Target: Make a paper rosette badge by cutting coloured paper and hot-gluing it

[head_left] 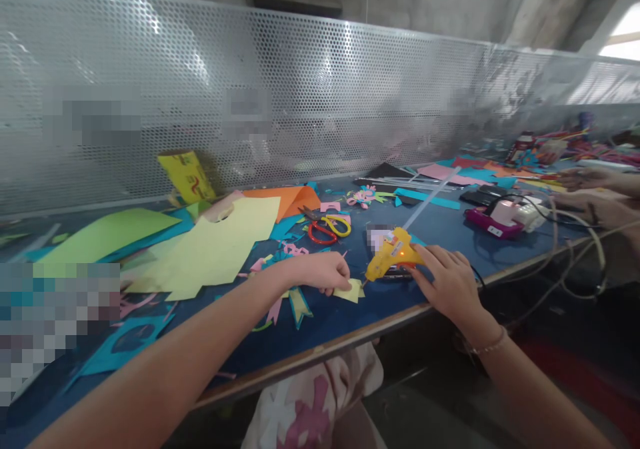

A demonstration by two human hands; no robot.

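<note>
My left hand (323,272) is closed in a pinch on a small yellow paper piece (351,292) lying on the blue table (350,322). My right hand (447,279) wraps round the handle of a yellow hot glue gun (393,254), whose nozzle points down at the yellow piece. A clear glue stick (427,202) juts out of the gun's back. Small pink and blue paper cutouts (295,302) lie under and beside my left wrist.
Large yellow (215,246), green (107,232) and orange (290,199) paper sheets cover the table's left and middle. Red and yellow scissors (327,228) lie behind my hands. A pink device with cables (500,217) sits at right, near another person's hands (595,192). A perforated metal screen (300,96) backs the table.
</note>
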